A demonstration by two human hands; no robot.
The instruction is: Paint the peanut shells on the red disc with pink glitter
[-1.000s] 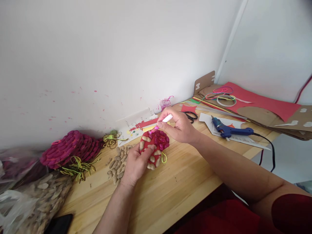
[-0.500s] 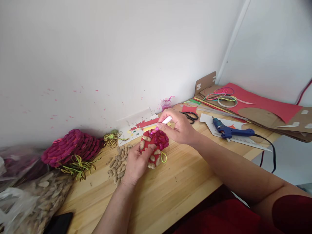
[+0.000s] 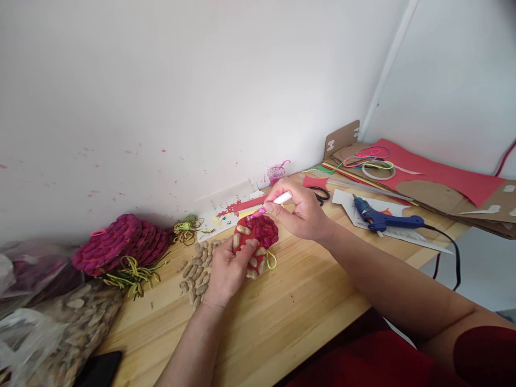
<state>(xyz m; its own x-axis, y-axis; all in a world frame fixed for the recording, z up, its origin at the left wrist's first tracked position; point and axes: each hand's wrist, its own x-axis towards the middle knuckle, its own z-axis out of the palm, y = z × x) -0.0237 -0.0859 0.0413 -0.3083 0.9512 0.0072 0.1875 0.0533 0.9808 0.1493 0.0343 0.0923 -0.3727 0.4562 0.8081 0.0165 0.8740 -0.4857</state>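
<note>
A red disc [image 3: 241, 249] covered with peanuts in their shells is pinched by my left hand [image 3: 231, 263], thumb on top. The peanuts on its upper right are painted wet magenta; those at the left and bottom are bare tan. A yellow-green cord loop [image 3: 271, 261] sticks out at its lower right. In my right hand [image 3: 300, 207] is a white-handled paintbrush [image 3: 283, 198], its pink-coated tip on or just over the disc's upper edge. Loose peanuts [image 3: 195, 274] lie on the table left of my left hand.
Magenta-painted peanut discs [image 3: 116, 242] are stacked at the left, behind a bag of peanuts [image 3: 80, 322] and a phone [image 3: 99, 370]. A pink-stained paint cup [image 3: 276, 173] stands by the wall. To the right are scissors [image 3: 321, 194], a blue glue gun [image 3: 382, 219], tape [image 3: 378, 170] and red sheets [image 3: 439, 174].
The brush tip has shifted slightly up and left across the disc, toward its upper edge. My left hand keeps its hold on the disc. The whole view has moved slightly.
</note>
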